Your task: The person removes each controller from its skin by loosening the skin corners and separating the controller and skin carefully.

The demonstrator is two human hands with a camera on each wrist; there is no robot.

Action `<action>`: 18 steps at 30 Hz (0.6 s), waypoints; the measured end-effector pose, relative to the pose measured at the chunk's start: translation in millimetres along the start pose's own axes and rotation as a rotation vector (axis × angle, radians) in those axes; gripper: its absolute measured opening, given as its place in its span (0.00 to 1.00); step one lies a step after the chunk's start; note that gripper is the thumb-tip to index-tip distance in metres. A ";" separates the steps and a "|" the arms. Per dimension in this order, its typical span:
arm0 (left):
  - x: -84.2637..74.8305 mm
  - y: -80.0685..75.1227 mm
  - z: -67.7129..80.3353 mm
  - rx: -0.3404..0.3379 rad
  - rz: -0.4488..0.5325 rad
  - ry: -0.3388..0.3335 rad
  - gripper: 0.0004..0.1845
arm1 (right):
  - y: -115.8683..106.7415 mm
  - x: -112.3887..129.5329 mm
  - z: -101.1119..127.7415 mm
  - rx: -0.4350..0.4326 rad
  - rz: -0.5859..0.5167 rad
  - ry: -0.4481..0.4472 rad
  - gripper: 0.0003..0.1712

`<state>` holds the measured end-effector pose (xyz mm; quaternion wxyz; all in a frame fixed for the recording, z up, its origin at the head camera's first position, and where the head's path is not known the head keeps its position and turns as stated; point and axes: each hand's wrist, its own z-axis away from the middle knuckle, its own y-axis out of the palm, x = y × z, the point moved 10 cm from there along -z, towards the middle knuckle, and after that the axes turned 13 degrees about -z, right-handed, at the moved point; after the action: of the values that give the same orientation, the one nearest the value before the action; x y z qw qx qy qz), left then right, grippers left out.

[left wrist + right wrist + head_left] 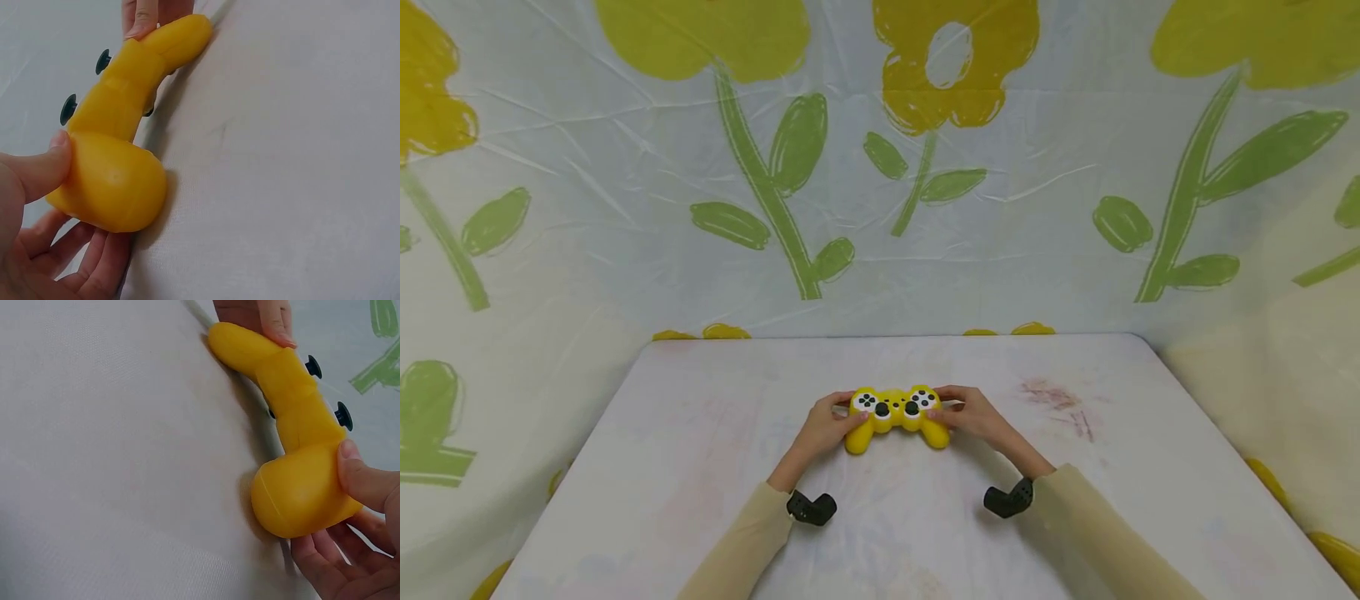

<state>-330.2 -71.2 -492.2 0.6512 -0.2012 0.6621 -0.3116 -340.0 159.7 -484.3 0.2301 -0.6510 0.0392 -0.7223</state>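
Observation:
A yellow game controller [896, 410] with two black thumbsticks and white button areas is held between both hands, face up, close over the table. My left hand [825, 427] grips its left side, the thumb on the front face and the fingers curled behind. On the opposite side my right hand [976, 414] grips it the same way. In the left wrist view the rounded left handle of the controller [119, 181] is nearest, its lower end right at the tabletop. The right wrist view shows the right handle of the controller [303, 490] with the thumb pressed on its face.
A white cloth-covered table [715, 467] lies under the hands, with reddish smudges [1052, 396] to the right. Behind it hangs a curtain [1000, 275] printed with yellow flowers. Each wrist carries a black camera mount [812, 507].

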 end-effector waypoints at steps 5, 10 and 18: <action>0.2 0.7 1.3 -0.002 0.005 0.003 0.28 | 0.6 -0.3 2.7 -0.009 -0.001 -0.001 0.31; -2.6 -1.2 5.9 -0.019 0.015 0.014 0.28 | 0.9 0.8 4.4 -0.023 0.011 -0.015 0.30; -4.5 -1.3 7.6 -0.032 0.011 0.011 0.29 | -0.8 1.2 8.3 -0.042 0.017 -0.036 0.31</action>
<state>-322.5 -70.3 -487.7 0.6460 -0.2061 0.6717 -0.2984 -332.3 162.0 -481.6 0.2232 -0.6683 0.0556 -0.7074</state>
